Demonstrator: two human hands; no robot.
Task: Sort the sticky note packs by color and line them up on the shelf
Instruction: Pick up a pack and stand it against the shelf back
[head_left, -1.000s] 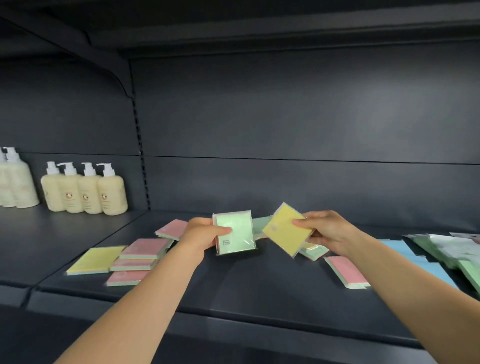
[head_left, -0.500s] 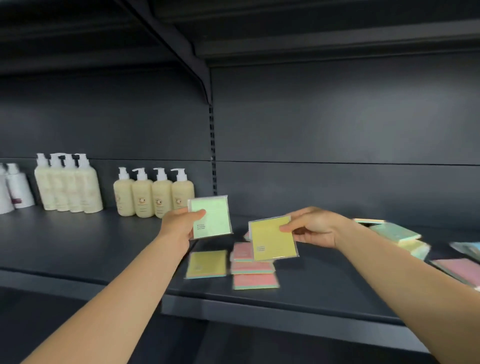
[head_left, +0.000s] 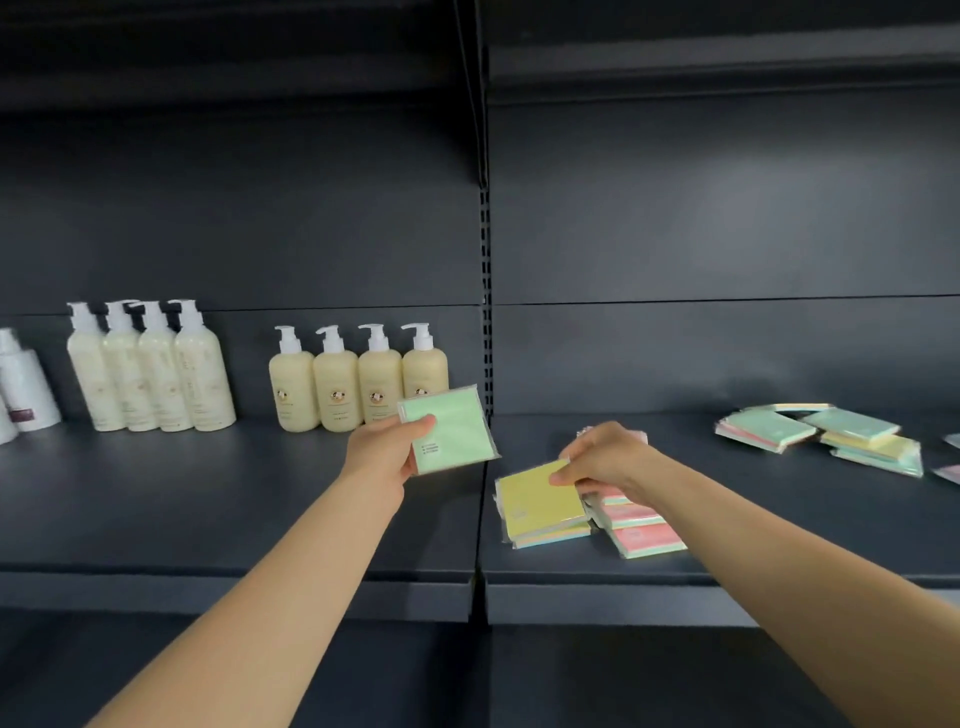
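Sorting sticky packs on a dark shelf (head_left: 260, 493).

The dark shelf has a dark back wall, and cream bottles (head_left: 358, 382) stand in rows at the back left. The left hand (head_left: 387, 454) grips a green pack (head_left: 449, 428) up in the air. The right hand (head_left: 605, 460) pinches a yellow pack (head_left: 537, 499) lying on another pack, just beside pink packs (head_left: 641, 530) partly hidden by that hand. More mixed packs (head_left: 821, 434) sit far right, some cut off.

On the shelf (head_left: 311, 519), pump bottles (head_left: 358, 382) stand at ten o'clock against the back. A stack of packs (head_left: 540, 506) lies at centre, more packs (head_left: 641, 535) touching it at three o'clock. Another heap (head_left: 821, 434) lies well apart, at two o'clock.
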